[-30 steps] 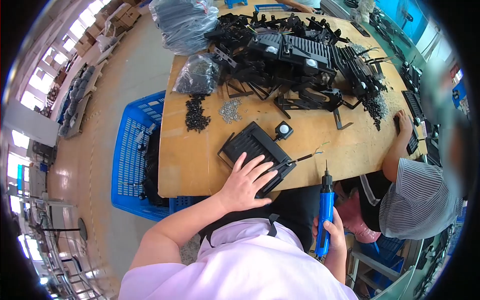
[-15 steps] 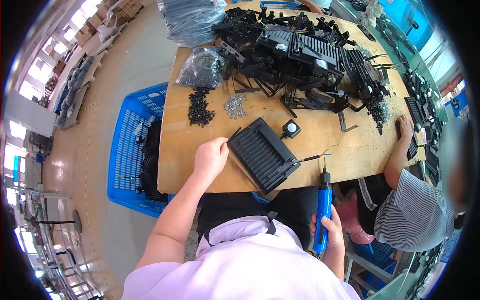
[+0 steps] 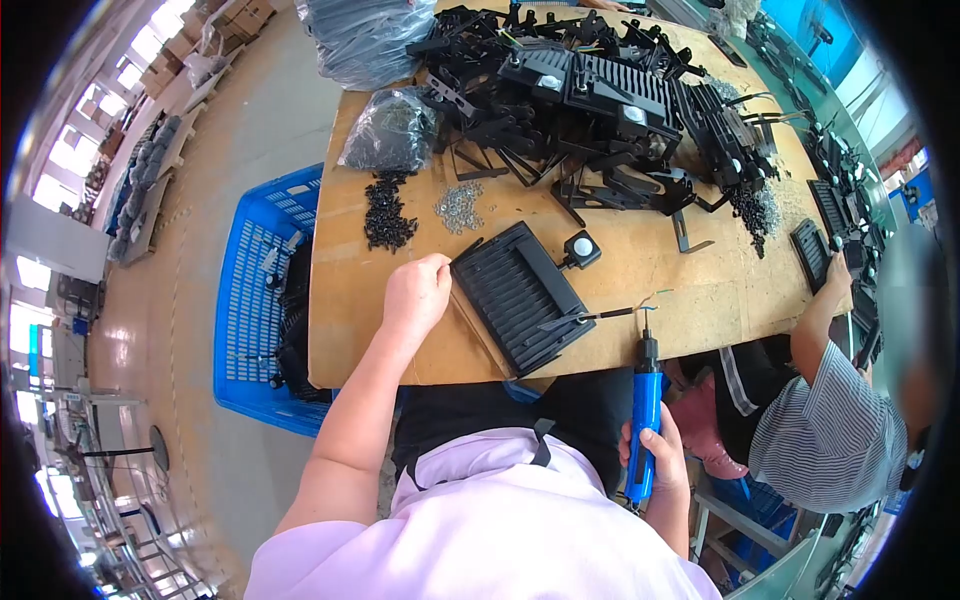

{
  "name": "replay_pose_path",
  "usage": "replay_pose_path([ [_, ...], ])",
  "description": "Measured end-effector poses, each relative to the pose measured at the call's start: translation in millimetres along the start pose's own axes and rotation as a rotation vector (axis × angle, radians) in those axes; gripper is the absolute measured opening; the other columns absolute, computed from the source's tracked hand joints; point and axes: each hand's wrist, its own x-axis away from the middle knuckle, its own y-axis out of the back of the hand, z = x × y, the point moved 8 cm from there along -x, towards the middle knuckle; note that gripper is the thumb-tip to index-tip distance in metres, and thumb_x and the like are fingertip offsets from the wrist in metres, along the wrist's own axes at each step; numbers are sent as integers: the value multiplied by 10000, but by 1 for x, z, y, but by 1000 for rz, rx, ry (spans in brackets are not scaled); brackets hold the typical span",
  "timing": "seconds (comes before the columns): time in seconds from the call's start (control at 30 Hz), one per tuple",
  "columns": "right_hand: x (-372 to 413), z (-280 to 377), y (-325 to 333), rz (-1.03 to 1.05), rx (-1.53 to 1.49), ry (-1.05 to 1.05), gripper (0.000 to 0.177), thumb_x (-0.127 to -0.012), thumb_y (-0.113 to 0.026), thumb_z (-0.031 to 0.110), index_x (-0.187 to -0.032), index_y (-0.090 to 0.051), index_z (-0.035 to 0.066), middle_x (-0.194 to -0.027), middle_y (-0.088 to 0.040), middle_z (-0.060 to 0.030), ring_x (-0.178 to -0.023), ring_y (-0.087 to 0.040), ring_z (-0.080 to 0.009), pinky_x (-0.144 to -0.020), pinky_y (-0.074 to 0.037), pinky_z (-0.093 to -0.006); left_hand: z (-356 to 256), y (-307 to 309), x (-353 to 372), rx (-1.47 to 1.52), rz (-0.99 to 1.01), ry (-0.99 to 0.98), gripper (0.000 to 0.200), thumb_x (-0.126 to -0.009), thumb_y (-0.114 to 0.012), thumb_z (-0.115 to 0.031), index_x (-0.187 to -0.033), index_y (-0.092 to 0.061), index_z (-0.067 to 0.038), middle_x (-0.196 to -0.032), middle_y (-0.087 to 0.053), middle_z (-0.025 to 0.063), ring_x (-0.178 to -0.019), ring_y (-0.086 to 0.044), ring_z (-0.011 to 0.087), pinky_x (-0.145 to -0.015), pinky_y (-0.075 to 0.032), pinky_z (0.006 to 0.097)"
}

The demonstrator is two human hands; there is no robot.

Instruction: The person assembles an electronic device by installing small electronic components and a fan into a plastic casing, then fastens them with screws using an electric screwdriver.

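Note:
A black finned lamp housing (image 3: 520, 298) lies at the table's front edge, with a small sensor head (image 3: 581, 249) at its upper right and a cable with bare wire ends on its right. My left hand (image 3: 418, 290) is closed at the housing's upper left corner, fingers pressed together on it. In my right hand (image 3: 655, 450) is a blue electric screwdriver (image 3: 646, 410), its bit pointing up beside the cable end. Behind the housing are a pile of black screws (image 3: 388, 212) and a pile of silver washers (image 3: 459, 207).
Black brackets and lamps (image 3: 600, 120) are heaped across the back of the table (image 3: 700, 310). Plastic bags (image 3: 390, 130) stand at the back left. A blue crate (image 3: 235, 330) is left of the table. A co-worker (image 3: 830, 430) sits at the right, by a conveyor.
The view has shifted slightly. The co-worker's hand has moved right, and a black lamp now shows at the table's right edge. My hands keep their holds.

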Motion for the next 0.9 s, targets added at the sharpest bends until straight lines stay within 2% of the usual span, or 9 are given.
replay_pose_path([
  [0.3,1,-4,1,10,-17,-19,795,-754,-857,332,-1348,-416,40,-892,-613,-122,-670,-628,-212,-554,-527,-323,-9,7,-12,29,14,-16,180,-923,-629,-138,-1013,-734,-22,-921,-719,218,-875,-707,371,-782,-552,428],
  [0.4,-4,0,-2,18,-16,-8,789,-752,-860,331,-1340,-419,42,-884,-612,-121,-664,-629,-212,-550,-525,-323,0,-3,-15,49,-4,-36,140,-920,-630,-133,-956,-733,-45,-848,-715,197,-825,-699,378,-763,-556,451],
  [0.5,-2,-1,-2,10,-21,-16,781,-751,-862,331,-1330,-422,43,-880,-610,-122,-661,-630,-214,-547,-524,-322,7,-13,-21,148,51,33,145,-917,-640,-138,-936,-743,-38,-860,-716,189,-816,-700,368,-753,-560,427],
  [0.53,-2,-1,-3,9,-18,-16,777,-751,-862,331,-1325,-423,43,-880,-609,-123,-661,-631,-215,-546,-524,-322,4,-14,-21,134,94,37,172,-914,-656,-171,-1001,-736,-46,-941,-711,198,-882,-692,369,-796,-551,427],
  [0.6,-3,-1,-3,14,-5,-18,763,-753,-856,340,-1313,-425,52,-878,-601,-122,-659,-626,-213,-538,-521,-324,-4,-13,-21,106,180,40,286,-908,-689,-239,-1131,-722,-63,-1101,-700,216,-1014,-675,371,-882,-533,428],
  [0.7,-3,-2,-2,18,9,-14,743,-754,-844,360,-1295,-427,68,-877,-584,-118,-656,-616,-208,-526,-517,-329,-27,1,-10,25,65,-189,711,-821,-782,-426,-1422,-552,-124,-1450,-503,241,-1327,-492,410,-1092,-418,470],
  [0.8,-3,-1,-2,20,-3,-21,740,-758,-849,351,-1294,-430,60,-890,-587,-119,-664,-621,-210,-535,-519,-325,-53,-13,13,45,395,-315,1093,-689,-846,-561,-1573,-330,-176,-1612,-275,224,-1491,-238,443,-1210,-254,529],
  [0.83,-3,-2,0,25,-9,-24,736,-765,-850,339,-1297,-430,51,-895,-593,-120,-668,-625,-211,-541,-520,-322,-60,-14,23,-61,466,-321,1186,-615,-880,-574,-1580,-314,-181,-1634,-227,209,-1516,-177,437,-1228,-226,536],
  [0.9,-2,-3,1,32,-16,-26,738,-772,-851,330,-1306,-430,42,-902,-597,-120,-675,-629,-211,-550,-521,-319,-70,-4,35,-108,475,-351,1177,-605,-886,-567,-1573,-334,-190,-1637,-221,203,-1514,-175,440,-1218,-234,551],
])
